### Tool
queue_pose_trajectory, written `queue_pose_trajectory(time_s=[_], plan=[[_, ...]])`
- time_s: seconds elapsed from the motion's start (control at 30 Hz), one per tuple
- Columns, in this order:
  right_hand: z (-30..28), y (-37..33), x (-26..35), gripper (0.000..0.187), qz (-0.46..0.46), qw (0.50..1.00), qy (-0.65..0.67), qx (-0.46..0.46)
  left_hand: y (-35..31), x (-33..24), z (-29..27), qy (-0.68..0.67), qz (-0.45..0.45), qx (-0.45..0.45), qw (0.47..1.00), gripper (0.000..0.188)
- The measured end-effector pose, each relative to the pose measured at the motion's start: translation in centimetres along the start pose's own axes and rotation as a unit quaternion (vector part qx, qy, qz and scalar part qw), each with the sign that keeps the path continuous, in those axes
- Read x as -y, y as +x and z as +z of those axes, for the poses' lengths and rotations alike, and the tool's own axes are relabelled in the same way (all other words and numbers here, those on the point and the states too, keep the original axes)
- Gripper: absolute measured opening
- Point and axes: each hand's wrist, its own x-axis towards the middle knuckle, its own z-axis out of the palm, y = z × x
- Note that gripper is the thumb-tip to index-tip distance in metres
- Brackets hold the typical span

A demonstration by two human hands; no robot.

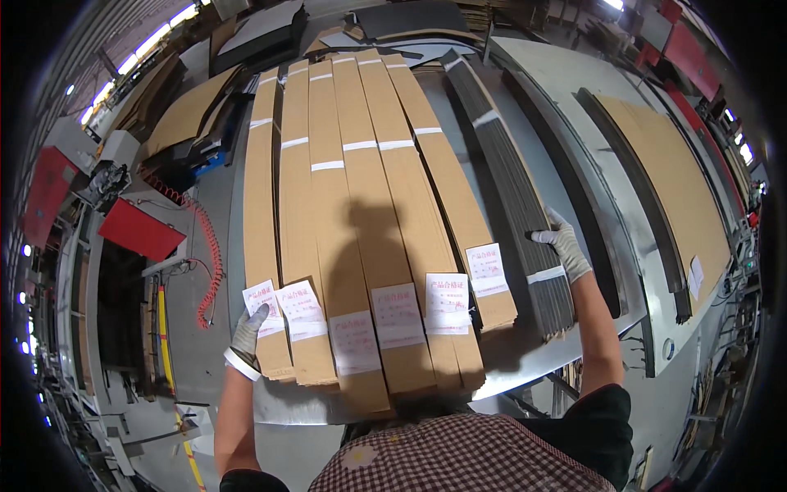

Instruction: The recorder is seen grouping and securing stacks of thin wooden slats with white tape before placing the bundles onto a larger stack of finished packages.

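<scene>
So the person's got both gloved hands on the stacks laid along the metal bench [205, 328]; the left hand [250, 328] is curled onto the near end of the leftmost brown cardboard bundle [264, 213], fingers touching the white paper label [262, 299] stuck there, right at the bench's near edge; the right hand [564, 246] is closed around the right side of the dark grey bundle [512, 180], just above its white strap [547, 275]; that dark bundle sits at the right end of the row, its near end poking a bit past the bench's near edge; the brown bundles between the hands lie side by side, touching, each strapped in white and labelled at the near end; bare metal shows left of the row, where a red coiled hose [209, 254] hangs; to the right there's a strip of bare bench, then a long dark-edged cardboard stack [664, 180] well apart
</scene>
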Motion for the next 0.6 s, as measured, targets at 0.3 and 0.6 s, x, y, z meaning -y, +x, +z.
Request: queue_pose_trajectory(time_s=[0.3,0.6], plan=[[10.8,-7.0,2.2,0.096,-0.157,0.878,-0.445,-0.081,0.6,-0.8,0.0,0.025,-0.008,-0.005,1.000,0.045],[8.8,-4.7,-3.3,0.079,0.178,0.934,0.280,0.129,1.5,-1.0,-1.0,-0.062,-0.053,0.066,0.994,0.056]])
